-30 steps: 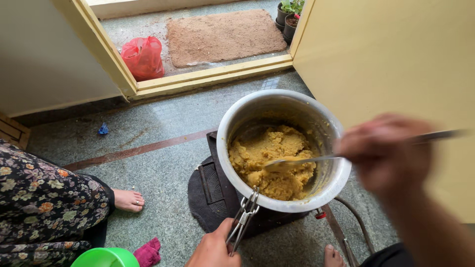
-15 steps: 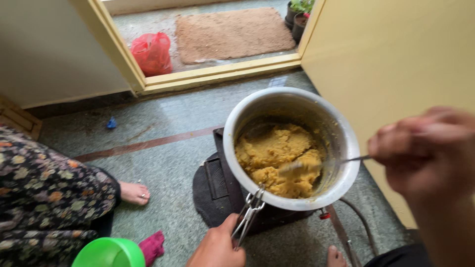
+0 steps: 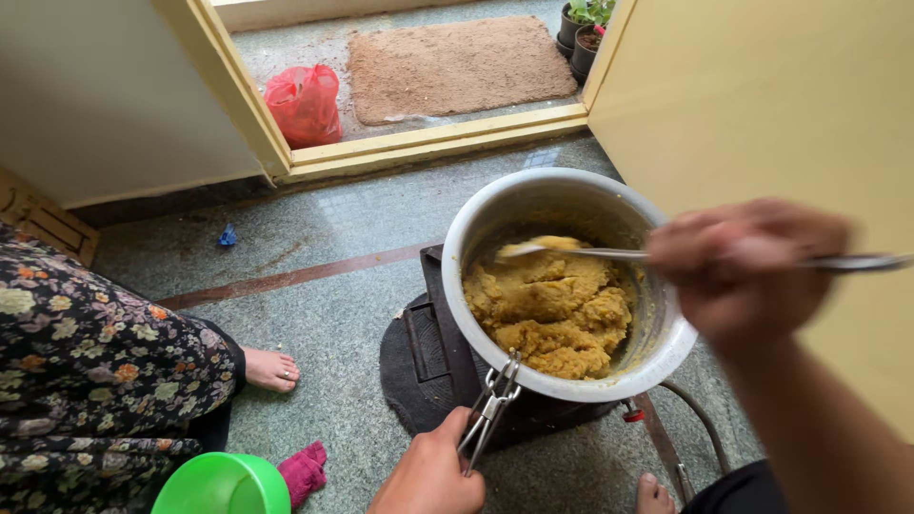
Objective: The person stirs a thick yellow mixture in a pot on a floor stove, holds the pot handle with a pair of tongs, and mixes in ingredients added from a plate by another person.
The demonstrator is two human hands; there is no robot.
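**Spoon lifted to the far side of the pot**

Since the earlier frame the spoon has been raised out of the near part of the yellow mash and carried to the far side of the pot, where its bowl is now seen loaded with a lump of mash. The right hand has been drawn back in over the pot's right rim and is blurred; it is clenched around the spoon's long metal handle, which juts out past the hand to the right.

The pot is gripped at its near rim by metal tongs, and these are squeezed by the left hand, closed around their handles just below the pot. The pot is seated on a dark burner on the green stone floor. A hose is seen running out from under the pot's right side.

Left of the pot, well apart, a bare foot and a flowered dress of another person are seen. A green bowl and a pink cloth lie lower left of the pot. Beyond the pot, past the door sill, a brown mat and a red bag are seen.
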